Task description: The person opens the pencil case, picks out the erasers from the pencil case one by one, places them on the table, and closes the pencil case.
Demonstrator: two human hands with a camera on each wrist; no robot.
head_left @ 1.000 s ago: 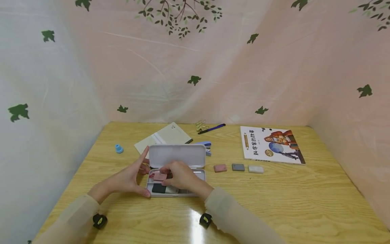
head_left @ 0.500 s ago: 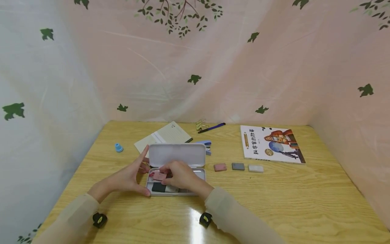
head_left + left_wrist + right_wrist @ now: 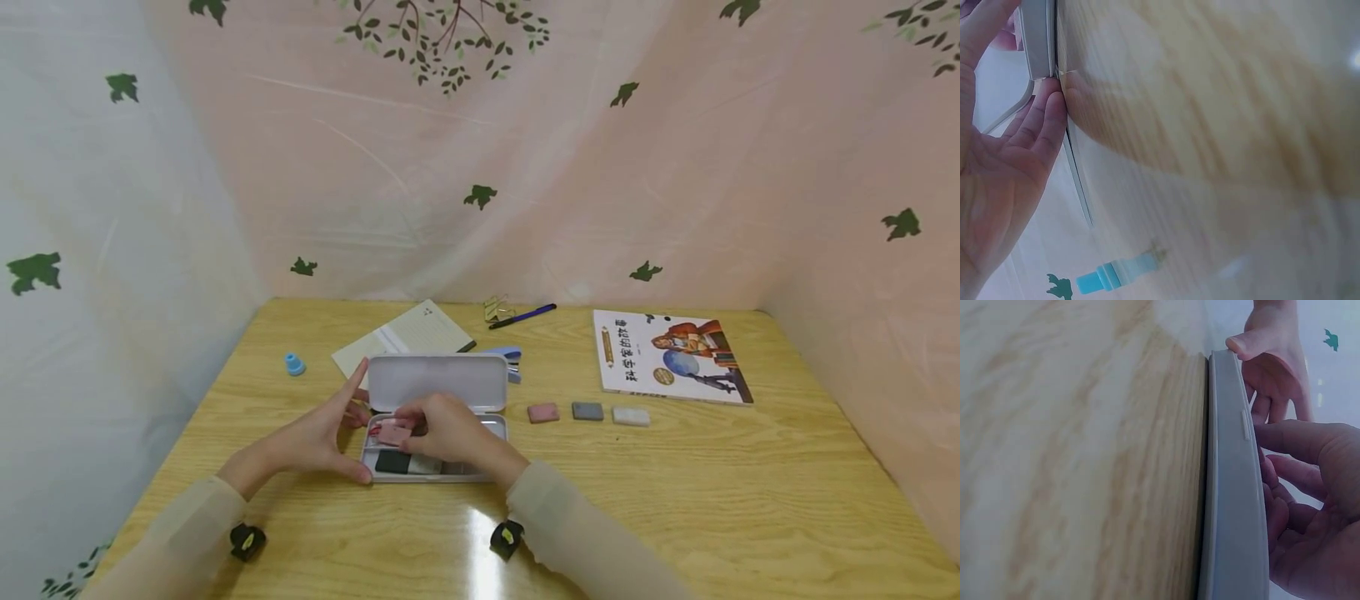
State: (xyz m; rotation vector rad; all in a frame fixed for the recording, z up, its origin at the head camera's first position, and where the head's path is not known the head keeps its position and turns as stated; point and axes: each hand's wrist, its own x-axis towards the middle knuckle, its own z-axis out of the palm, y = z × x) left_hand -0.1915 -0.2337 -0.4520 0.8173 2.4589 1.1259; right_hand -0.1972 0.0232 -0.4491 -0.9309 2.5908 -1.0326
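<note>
A white pencil case [image 3: 437,385] lies with its lid raised in the middle of the table. My left hand [image 3: 318,437] spans its left end, thumb at the front corner and fingertips at the hinge side. In the left wrist view those fingertips of the left hand [image 3: 1016,156] touch the case's edge. My right hand [image 3: 450,429] reaches into the back compartment and pinches a pink eraser [image 3: 393,434] at its left end. A dark-and-white block [image 3: 405,462] lies in the front compartment. In the right wrist view the case's front wall [image 3: 1238,487] hides the eraser.
Pink [image 3: 543,412], grey [image 3: 587,411] and white erasers [image 3: 631,416] stand in a row right of the case. Behind it lie a notebook [image 3: 427,329], a blue stapler [image 3: 513,367], a pen [image 3: 522,316] and a binder clip [image 3: 495,309]. A picture book [image 3: 671,357] lies right, a small blue cone [image 3: 294,364] left.
The pink eraser in the right hand's fingers has tilted and shifted very slightly. The left hand stays on the case, and the other things lie as before.
</note>
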